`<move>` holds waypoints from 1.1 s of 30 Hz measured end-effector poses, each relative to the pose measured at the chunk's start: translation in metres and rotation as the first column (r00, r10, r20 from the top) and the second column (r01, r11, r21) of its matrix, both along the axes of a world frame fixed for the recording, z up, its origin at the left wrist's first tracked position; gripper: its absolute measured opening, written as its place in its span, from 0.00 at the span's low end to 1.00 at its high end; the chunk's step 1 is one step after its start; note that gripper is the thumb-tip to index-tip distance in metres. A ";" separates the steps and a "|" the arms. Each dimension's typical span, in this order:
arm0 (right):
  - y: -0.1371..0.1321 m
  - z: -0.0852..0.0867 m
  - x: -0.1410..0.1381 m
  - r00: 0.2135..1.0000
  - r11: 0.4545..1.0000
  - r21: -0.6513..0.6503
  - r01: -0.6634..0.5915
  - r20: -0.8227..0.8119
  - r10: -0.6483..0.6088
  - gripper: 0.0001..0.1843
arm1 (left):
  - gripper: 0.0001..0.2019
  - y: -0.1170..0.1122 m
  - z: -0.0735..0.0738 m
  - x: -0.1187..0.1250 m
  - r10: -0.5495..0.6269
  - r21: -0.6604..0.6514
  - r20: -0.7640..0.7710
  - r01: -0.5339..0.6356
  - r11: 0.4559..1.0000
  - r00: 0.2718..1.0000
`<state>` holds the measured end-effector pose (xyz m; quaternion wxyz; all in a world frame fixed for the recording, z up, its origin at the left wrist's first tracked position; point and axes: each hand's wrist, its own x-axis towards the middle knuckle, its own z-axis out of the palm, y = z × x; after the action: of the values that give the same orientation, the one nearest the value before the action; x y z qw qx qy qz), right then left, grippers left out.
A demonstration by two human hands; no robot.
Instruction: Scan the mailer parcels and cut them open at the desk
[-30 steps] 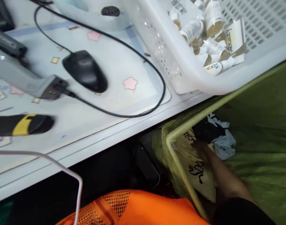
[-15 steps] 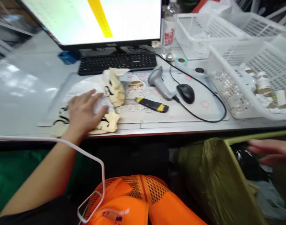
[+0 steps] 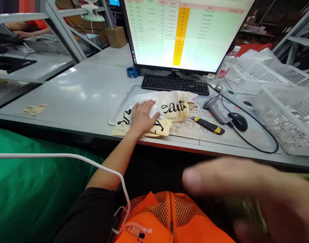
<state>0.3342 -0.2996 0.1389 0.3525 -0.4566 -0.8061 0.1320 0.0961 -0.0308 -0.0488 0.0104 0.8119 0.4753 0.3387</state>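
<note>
Lower left: green sheeting (image 3: 30,189), creased and shiny. Above, on the grey desk (image 3: 88,81): small paper slips (image 3: 34,109). Near the centre: left hand (image 3: 143,116), palm down, fingers loosely spread, resting on top rather than gripping. Under that palm and out to both sides: crumpled cream package (image 3: 174,107) with black lettering and a glossy whitish patch, flat at the desk's front edge, just in front of a black keyboard (image 3: 174,82). Impossible to tell whether one bag or several. Probably light, soft and floppy, slippery where glossy; contents hidden, so possibly fragile. Best held by a gathered fold at the right end, with a flat palm steadying the middle. Further right: black-and-yellow cutter (image 3: 208,125), grey scanner (image 3: 216,110), black mouse (image 3: 237,121). Lower right, well apart from the left: right hand (image 3: 265,185), blurred, close to the camera; cannot tell whether holding anything. Far right: white basket (image 3: 291,128).
</note>
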 end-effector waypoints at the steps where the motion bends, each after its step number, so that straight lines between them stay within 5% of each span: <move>1: 0.016 -0.001 0.006 0.999 1.000 -0.004 0.023 0.028 -0.023 0.33 | 0.27 0.007 0.000 -0.009 0.001 -0.001 0.002 -0.001 1.000 1.000; 4: 0.078 -0.026 0.049 0.960 0.956 0.091 0.278 0.015 -0.280 0.34 | 0.26 0.038 0.005 -0.051 0.012 -0.024 -0.019 -0.013 1.000 1.000; 8: 0.154 -0.090 0.134 0.702 0.728 0.085 0.680 0.211 -0.680 0.33 | 0.24 0.057 0.027 -0.092 0.045 0.045 -0.061 -0.043 0.998 0.997; 11: 0.184 -0.129 0.165 0.518 0.594 0.054 0.802 0.433 -0.738 0.36 | 0.24 0.035 0.044 -0.069 -0.079 0.116 -0.079 0.088 0.989 0.994; 13: 0.195 -0.144 0.162 0.445 0.532 -0.007 0.847 0.557 -0.701 0.37 | 0.37 0.015 0.045 -0.032 -0.252 -0.009 -0.188 0.255 0.967 0.949; 15: 0.202 -0.150 0.150 0.404 0.477 -0.063 0.876 0.636 -0.658 0.35 | 0.56 0.003 0.037 0.006 -0.299 -0.199 -0.297 0.247 0.948 0.907; 16: 0.205 -0.152 0.142 0.391 0.461 -0.076 0.884 0.660 -0.642 0.34 | 0.58 0.002 0.030 0.021 -0.302 -0.260 -0.327 0.222 0.940 0.896; 20: 0.217 -0.152 0.127 0.340 0.429 -0.058 0.902 0.708 -0.619 0.32 | 0.34 0.011 0.009 0.050 -0.259 -0.243 -0.221 0.204 0.948 0.940; 23: 0.225 -0.152 0.127 0.325 0.397 -0.067 0.915 0.706 -0.630 0.33 | 0.18 0.017 0.022 0.046 -0.256 -0.238 -0.101 0.227 0.944 0.961; 26: 0.230 -0.151 0.128 0.330 0.384 -0.086 0.919 0.701 -0.633 0.35 | 0.19 0.021 0.052 0.036 -0.197 -0.185 0.192 0.233 0.955 0.961; 27: 0.230 -0.150 0.127 0.331 0.382 -0.090 0.920 0.700 -0.633 0.36 | 0.20 0.023 0.061 0.034 -0.180 -0.163 0.396 0.262 0.951 0.900; 30: 0.230 -0.148 0.125 0.342 0.390 -0.095 0.916 0.694 -0.634 0.37 | 0.19 0.027 0.071 0.029 -0.082 -0.124 0.860 0.362 0.924 0.503; 31: 0.230 -0.147 0.124 0.347 0.394 -0.098 0.914 0.692 -0.633 0.37 | 0.19 0.028 0.067 0.028 -0.045 -0.134 0.895 0.362 0.923 0.445; 33: 0.228 -0.145 0.122 0.358 0.400 -0.106 0.910 0.687 -0.632 0.36 | 0.18 0.025 0.051 0.025 0.031 -0.203 0.858 0.282 0.938 0.513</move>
<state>0.4565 -0.0716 -0.0064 0.0010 -0.8780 -0.4787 -0.0018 0.1209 -0.0055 0.0026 0.3961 0.5620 0.3961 0.6085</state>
